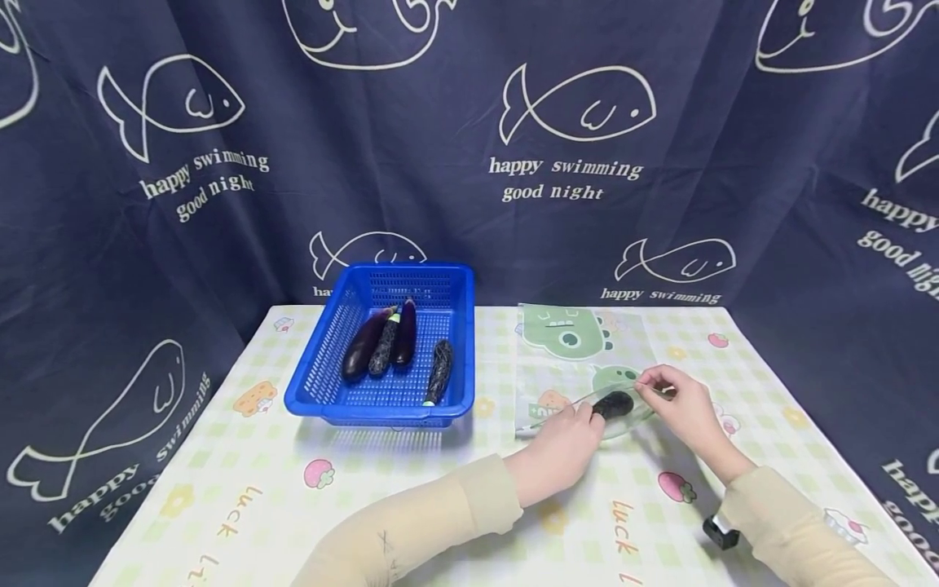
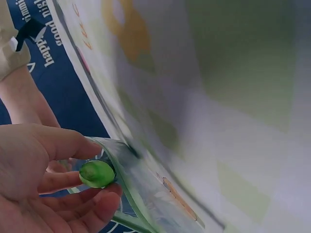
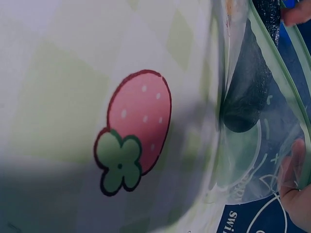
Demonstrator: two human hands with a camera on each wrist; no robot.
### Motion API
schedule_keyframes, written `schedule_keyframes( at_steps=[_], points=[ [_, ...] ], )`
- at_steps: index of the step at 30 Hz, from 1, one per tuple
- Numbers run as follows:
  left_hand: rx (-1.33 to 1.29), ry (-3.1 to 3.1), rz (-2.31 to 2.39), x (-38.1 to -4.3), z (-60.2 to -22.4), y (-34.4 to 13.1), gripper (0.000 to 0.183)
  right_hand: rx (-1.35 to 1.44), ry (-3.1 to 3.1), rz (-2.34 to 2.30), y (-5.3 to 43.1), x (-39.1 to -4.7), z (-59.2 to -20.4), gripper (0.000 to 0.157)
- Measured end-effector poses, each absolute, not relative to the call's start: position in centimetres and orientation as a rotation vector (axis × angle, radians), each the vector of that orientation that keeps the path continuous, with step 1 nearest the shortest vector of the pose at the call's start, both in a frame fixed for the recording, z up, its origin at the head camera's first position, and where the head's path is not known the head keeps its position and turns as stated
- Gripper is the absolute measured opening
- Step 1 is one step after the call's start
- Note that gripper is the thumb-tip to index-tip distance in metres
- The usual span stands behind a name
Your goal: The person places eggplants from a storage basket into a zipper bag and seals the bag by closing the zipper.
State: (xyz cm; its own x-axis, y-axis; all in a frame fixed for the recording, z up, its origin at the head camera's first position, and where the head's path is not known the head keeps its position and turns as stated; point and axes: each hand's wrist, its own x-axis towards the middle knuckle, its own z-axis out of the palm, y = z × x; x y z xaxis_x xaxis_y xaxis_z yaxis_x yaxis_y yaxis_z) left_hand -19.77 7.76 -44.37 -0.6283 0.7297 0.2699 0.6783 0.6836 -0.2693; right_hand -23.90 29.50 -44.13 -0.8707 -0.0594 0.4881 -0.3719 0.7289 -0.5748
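My left hand holds a dark speckled zucchini by its stem end. The green stem end shows between thumb and fingers in the left wrist view. The zucchini's dark far end lies within the mouth of a clear zip bag with green dinosaur prints. My right hand pinches the bag's green-lined rim on the right side, keeping the mouth apart. The bag lies flat on the table beyond both hands.
A blue plastic basket stands left of the bag. It holds two eggplants and two more speckled zucchini. The checked tablecloth ends at a dark fish-print curtain behind and at the sides.
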Motion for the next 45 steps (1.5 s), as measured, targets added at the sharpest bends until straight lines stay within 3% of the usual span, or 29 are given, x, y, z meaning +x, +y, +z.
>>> schedule_keyframes(
  at_steps=[19,45],
  points=[
    [-1.196,-2.5,0.282,-18.8,-43.2,6.8,0.016,0.33,-2.484,0.998,29.7,-23.8,-44.2,0.007],
    [-1.112,-2.545,0.366,-19.7,-43.9,11.2,0.025,0.334,-2.47,1.026,29.2,-23.9,-44.1,0.005]
  ],
)
